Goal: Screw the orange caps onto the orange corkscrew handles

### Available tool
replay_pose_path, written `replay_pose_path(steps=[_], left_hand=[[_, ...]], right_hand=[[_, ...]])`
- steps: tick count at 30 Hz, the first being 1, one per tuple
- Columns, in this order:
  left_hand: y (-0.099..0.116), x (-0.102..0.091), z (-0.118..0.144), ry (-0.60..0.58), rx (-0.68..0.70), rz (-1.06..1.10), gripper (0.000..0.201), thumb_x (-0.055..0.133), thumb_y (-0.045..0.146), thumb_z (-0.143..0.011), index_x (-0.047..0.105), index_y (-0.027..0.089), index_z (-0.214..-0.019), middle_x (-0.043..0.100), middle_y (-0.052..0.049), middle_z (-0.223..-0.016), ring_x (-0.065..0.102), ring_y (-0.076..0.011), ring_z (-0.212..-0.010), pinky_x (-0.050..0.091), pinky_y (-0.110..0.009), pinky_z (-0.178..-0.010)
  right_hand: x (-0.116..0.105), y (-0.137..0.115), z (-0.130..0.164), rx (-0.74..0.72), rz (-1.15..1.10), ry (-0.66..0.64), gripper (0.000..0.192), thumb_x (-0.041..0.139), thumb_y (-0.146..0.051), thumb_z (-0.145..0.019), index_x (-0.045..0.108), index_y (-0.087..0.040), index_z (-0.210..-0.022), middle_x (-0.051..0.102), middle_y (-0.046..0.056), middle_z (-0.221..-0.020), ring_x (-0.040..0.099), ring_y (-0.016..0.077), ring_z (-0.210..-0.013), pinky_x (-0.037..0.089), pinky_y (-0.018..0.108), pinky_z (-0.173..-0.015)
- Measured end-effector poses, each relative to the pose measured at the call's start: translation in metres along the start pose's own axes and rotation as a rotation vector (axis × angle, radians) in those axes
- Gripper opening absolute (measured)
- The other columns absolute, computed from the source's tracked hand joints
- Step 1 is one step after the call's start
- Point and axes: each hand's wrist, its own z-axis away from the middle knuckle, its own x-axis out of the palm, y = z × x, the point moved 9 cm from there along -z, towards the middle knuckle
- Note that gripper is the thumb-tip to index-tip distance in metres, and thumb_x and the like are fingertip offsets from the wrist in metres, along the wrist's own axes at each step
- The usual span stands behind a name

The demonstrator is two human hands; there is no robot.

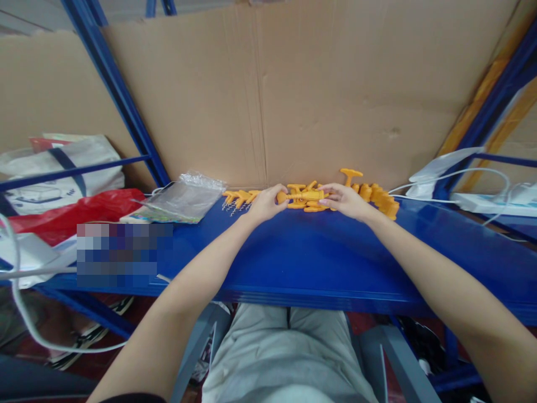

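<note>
**Holding an orange toy piece over the blue shelf**

Gripping one orange plastic piece (pixel 305 195) from both ends, just above the far edge of the blue shelf (pixel 302 257). Left hand (pixel 263 205) closed round the rounded left end, fingers curled; right hand (pixel 346 200) pinching the right end between thumb and fingertips. Piece lying level, close to the shelf's back, against the cardboard wall (pixel 293 95).

Around the held piece:
- More orange parts (pixel 380 198) heaped on the shelf just right of the right hand, one T-shaped bit standing upright behind it.
- A smaller cluster of orange figures with short chains (pixel 240 198) on the shelf just left of the left hand.
- Further left on the shelf, a clear plastic bag (pixel 184 197), lying flat and crumpled; contents too dim to tell.
- Past the shelf's left end, a red bag (pixel 79 211) and a white bag (pixel 62 168), contents hidden.
- At the shelf's right end, a white power strip (pixel 486 202) with white cables (pixel 457 174) looping over it.
</note>
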Motion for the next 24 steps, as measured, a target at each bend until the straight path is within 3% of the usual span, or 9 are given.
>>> replay_pose_path(steps=[4,8,12,15,18,21,24], left_hand=[[0.000,-0.005,0.000,0.081,0.047,0.051,0.018,0.070,0.030,-0.085,0.060,0.020,-0.096,0.065,0.003,-0.073,0.062,-0.0148,-0.068,0.042,-0.024,-0.064],[0.001,-0.006,0.000,0.110,0.051,0.063,0.018,0.072,0.031,-0.084,0.060,0.021,-0.093,0.063,0.004,-0.068,0.060,-0.0147,-0.065,0.040,-0.023,-0.061],[0.001,-0.005,0.001,0.114,0.036,0.058,0.018,0.074,0.030,-0.083,0.060,0.021,-0.091,0.061,0.005,-0.064,0.059,-0.0143,-0.062,0.038,-0.023,-0.060],[0.002,-0.006,0.001,0.119,0.036,0.066,0.019,0.074,0.031,-0.082,0.060,0.021,-0.090,0.062,0.005,-0.064,0.058,-0.0140,-0.061,0.037,-0.023,-0.059],[0.002,-0.005,0.002,0.113,0.035,0.094,0.019,0.073,0.032,-0.083,0.060,0.021,-0.091,0.062,0.006,-0.062,0.058,-0.0138,-0.060,0.037,-0.023,-0.059],[0.003,-0.004,0.002,0.101,0.032,0.111,0.019,0.074,0.031,-0.083,0.059,0.020,-0.091,0.062,0.006,-0.061,0.058,-0.0140,-0.060,0.038,-0.023,-0.060],[0.004,-0.002,0.002,0.093,0.041,0.113,0.021,0.075,0.033,-0.082,0.059,0.020,-0.090,0.062,0.005,-0.061,0.059,-0.0143,-0.061,0.038,-0.023,-0.060]], right_hand=[[0.005,0.004,0.002,0.106,-0.230,-0.006,0.032,0.074,-0.043,-0.086,0.069,-0.018,-0.106,0.076,0.009,-0.101,0.076,0.0213,-0.085,0.061,0.044,-0.091],[0.010,0.004,0.005,0.183,-0.307,0.022,0.028,0.070,-0.047,-0.091,0.067,-0.020,-0.099,0.076,0.006,-0.082,0.075,0.0193,-0.073,0.063,0.040,-0.085],[0.012,0.005,0.007,0.226,-0.295,-0.005,0.028,0.065,-0.042,-0.095,0.064,-0.021,-0.114,0.075,0.004,-0.080,0.075,0.0187,-0.070,0.063,0.039,-0.082],[0.014,0.003,0.008,0.196,-0.338,-0.103,0.050,0.079,-0.031,-0.084,0.055,-0.024,-0.127,0.073,0.000,-0.083,0.075,0.0181,-0.070,0.064,0.039,-0.080],[0.012,-0.001,0.008,0.154,-0.392,-0.138,0.051,0.086,-0.026,-0.075,0.054,-0.024,-0.114,0.072,-0.002,-0.081,0.074,0.0170,-0.068,0.064,0.037,-0.077],[0.014,-0.002,0.010,0.189,-0.393,-0.150,0.033,0.080,-0.036,-0.083,0.053,-0.022,-0.096,0.073,0.001,-0.076,0.072,0.0167,-0.063,0.063,0.036,-0.072],[0.019,-0.001,0.012,0.259,-0.375,-0.138,0.035,0.067,-0.054,-0.092,0.054,-0.021,-0.086,0.073,0.006,-0.070,0.068,0.0166,-0.054,0.060,0.032,-0.061]])
